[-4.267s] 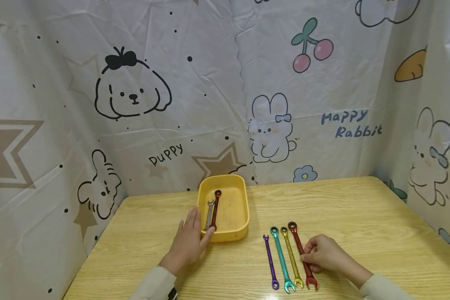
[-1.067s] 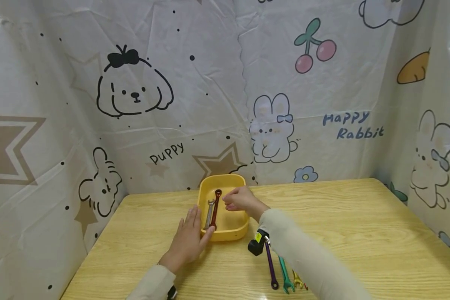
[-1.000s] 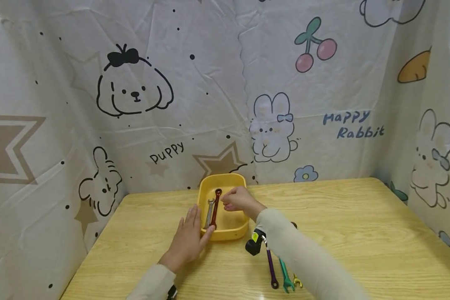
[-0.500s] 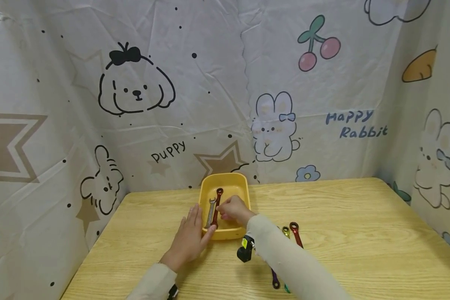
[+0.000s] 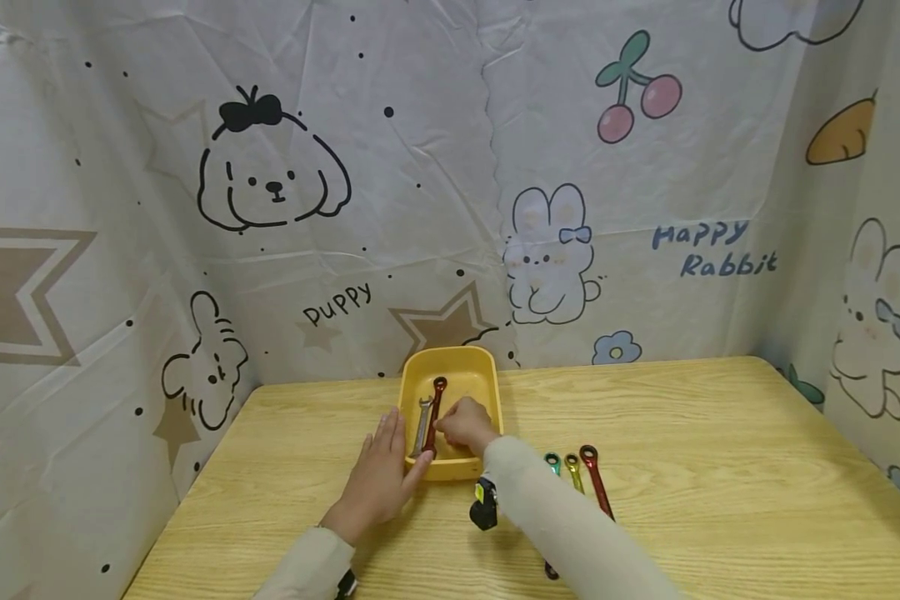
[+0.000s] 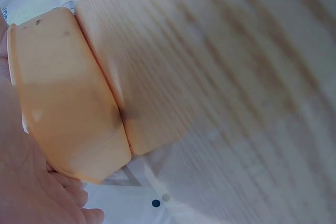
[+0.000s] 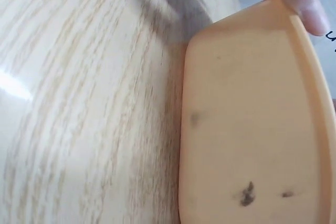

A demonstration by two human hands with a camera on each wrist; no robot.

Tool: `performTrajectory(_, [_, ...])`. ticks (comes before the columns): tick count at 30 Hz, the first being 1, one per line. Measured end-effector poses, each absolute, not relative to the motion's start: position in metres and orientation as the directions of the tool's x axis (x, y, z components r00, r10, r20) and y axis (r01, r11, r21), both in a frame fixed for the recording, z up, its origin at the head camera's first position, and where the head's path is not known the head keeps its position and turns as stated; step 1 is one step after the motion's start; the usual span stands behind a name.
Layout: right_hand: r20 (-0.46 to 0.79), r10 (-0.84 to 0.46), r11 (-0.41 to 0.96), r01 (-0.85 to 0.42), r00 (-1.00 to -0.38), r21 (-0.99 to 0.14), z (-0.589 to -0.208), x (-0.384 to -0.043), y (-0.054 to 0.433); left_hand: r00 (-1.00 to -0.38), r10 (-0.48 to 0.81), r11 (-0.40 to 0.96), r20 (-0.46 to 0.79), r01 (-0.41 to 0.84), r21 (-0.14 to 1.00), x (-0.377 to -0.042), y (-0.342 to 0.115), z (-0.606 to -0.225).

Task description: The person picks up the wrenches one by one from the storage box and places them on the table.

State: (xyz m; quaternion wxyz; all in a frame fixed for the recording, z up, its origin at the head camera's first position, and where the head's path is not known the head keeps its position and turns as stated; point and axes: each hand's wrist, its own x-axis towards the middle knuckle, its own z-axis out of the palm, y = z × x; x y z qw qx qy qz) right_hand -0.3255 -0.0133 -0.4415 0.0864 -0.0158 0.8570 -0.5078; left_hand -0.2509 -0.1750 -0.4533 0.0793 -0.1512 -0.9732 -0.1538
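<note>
Inside the yellow tray (image 5: 453, 472), my right hand (image 5: 468, 423) has its fingers curled, pinching the shaft of a red combination wrench (image 5: 435, 410). That wrench lies lengthwise in the tray, right of a smaller silver wrench (image 5: 422, 427). My left hand (image 5: 377, 482) rests on the tray's near left corner, fingers straight along the left side and thumb at the front rim. The left wrist view shows this hand (image 6: 23, 177) against the tray wall (image 6: 73, 93). In the right wrist view a thumb (image 7: 310, 11) lies over the tray rim, with the right fingers out of sight.
On the wooden table (image 5: 720, 467), right of the tray, lie a teal wrench (image 5: 552, 461), a yellow wrench (image 5: 574, 473) and another red wrench (image 5: 598, 483). A purple wrench (image 5: 551, 572) shows only its end; my right sleeve (image 5: 562, 525) covers parts of them. Printed cloth (image 5: 435, 167) hangs behind.
The right hand left the red wrench at the end of the table row, reached into the tray and came down and left onto the red wrench there. The left hand has stayed put.
</note>
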Motion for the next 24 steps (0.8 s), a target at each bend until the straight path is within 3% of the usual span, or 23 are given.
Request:
performTrajectory(6, [-0.073, -0.085, 0.596, 0.008, -0.994, -0.803, -0.444, -0.325, -0.017, -0.939, 0.272, 0.909, 0.212, 0.323, 0.264, -0.252, -0.175, -0.454])
performTrajectory(24, [0.036, -0.075, 0.727, -0.079, -0.997, -0.681, -0.454, -0.329, -0.024, -0.937, 0.275, 0.909, 0.216, 0.326, 0.258, -0.253, -0.175, -0.456])
